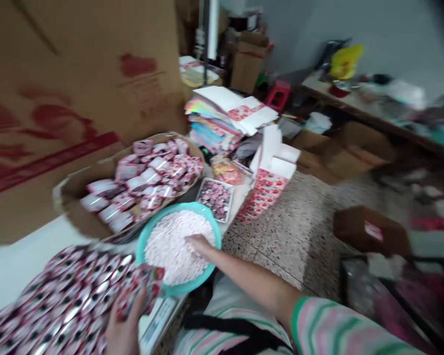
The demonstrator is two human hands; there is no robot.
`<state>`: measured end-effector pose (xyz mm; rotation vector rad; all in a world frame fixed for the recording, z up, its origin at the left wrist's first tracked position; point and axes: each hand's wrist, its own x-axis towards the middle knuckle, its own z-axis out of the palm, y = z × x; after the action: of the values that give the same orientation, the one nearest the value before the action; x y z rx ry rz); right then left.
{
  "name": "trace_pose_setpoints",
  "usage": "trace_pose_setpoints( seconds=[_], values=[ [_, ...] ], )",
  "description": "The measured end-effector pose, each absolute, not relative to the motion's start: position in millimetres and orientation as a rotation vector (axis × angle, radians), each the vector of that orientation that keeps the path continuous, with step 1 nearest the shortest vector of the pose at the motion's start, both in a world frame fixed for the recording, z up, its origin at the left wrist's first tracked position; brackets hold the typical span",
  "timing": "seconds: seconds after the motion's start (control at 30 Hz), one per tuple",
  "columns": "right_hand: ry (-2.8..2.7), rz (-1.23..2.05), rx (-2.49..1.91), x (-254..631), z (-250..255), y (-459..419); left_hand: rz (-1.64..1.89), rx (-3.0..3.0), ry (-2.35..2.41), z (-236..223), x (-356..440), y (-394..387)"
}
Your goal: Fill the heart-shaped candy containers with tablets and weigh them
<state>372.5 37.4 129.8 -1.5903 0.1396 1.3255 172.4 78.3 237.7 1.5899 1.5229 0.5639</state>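
My left hand (126, 320) is closed round a small red-and-white printed packet (156, 283), held at the near left edge of a turquoise basin (217, 231). Small pale pink-white pellets (170, 241) fill the basin. Reaching in from the right, my right hand (200, 245) has its fingertips down at the pellets; blur and the pellets hide whether they grip any. Below and left of my left hand, rows of similar shiny pink packets (66, 301) with dark round spots lie close together on the white table (7, 256).
Behind the basin, an open carton tray (72, 197) holds many pink packets. A white tray (216, 197) of small pink-silver pieces stands beside it. Printed sheets (222, 113) are stacked farther back. A large cardboard box (77, 59) rises at left; cartons (370, 229) sit on the speckled floor.
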Motion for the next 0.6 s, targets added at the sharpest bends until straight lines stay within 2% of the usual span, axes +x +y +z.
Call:
trace_pose_setpoints(
  seconds=[0.13,0.23,0.4,0.6],
  values=[
    [0.172,1.572,-1.368,374,141,28,0.564,1.272,1.486,227,174,68],
    [0.169,1.669,-1.226,373,149,23,0.665,1.446,1.352,214,176,60],
    [0.401,1.575,-0.714,369,170,20,0.621,1.813,1.208,196,176,44],
    [0.355,1.465,-0.679,360,205,26,0.521,1.979,1.176,204,191,31]
  ],
)
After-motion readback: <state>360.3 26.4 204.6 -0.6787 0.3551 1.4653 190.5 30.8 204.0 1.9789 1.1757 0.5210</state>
